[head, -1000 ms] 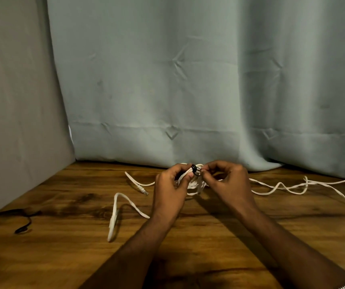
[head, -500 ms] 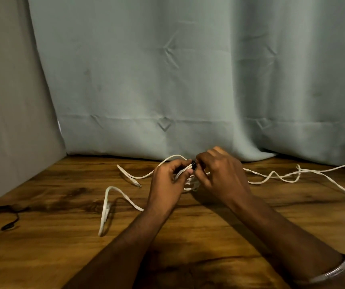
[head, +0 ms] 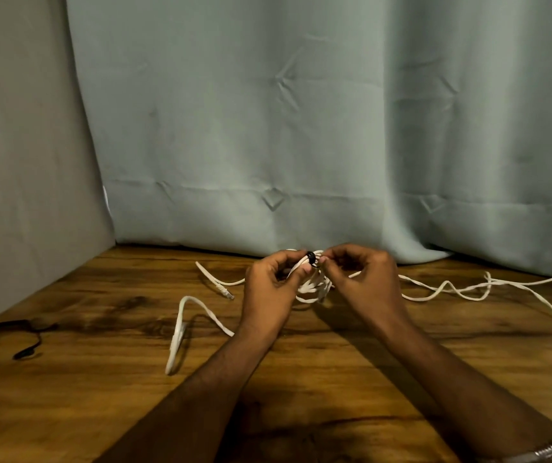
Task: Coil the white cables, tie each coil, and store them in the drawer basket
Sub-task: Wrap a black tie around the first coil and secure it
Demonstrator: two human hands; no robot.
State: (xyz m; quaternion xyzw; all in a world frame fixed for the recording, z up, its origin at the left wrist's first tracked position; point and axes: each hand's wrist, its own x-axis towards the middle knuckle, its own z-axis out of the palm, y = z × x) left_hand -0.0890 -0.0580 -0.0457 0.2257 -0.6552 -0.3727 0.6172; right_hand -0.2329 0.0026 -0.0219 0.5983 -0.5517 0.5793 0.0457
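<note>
Wooden tabletop (head: 334, 379) up close, and just above it the left hand (head: 269, 292) and right hand (head: 364, 282) both pinch the white cable coil (head: 314, 285) at its black tie (head: 310, 257). Light, floppy stuff, likely springy, so holding at the tie looks best. Loose cable (head: 451, 289) trails toward the curtain (head: 301, 128).

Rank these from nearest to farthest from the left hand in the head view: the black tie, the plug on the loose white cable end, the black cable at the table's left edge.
1. black tie: at the fingertips of the left hand, on the coil.
2. plug: on the table, left of that hand.
3. black cable: far left, near the wall.
</note>
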